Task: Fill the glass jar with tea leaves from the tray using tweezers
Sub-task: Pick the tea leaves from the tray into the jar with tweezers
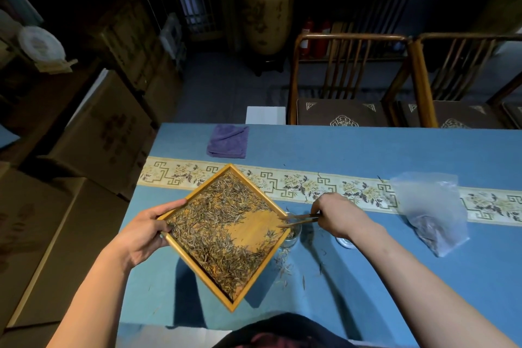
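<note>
Over the blue table [367, 147], left hand [147, 230] grips the wooden tray [255, 224] by one corner, raised so its opposite corner sits above the glass jar [292, 236], probably to funnel tea leaves [214, 223]. Right hand [337, 216] pinches tweezers [299, 220], tips at that corner. Jar mostly hidden.

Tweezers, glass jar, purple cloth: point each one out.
tweezers [299, 220], head view, middle of the prongs.
glass jar [293, 236], head view, side wall beside the tray corner.
purple cloth [228, 141], head view, centre of the fold.
</note>
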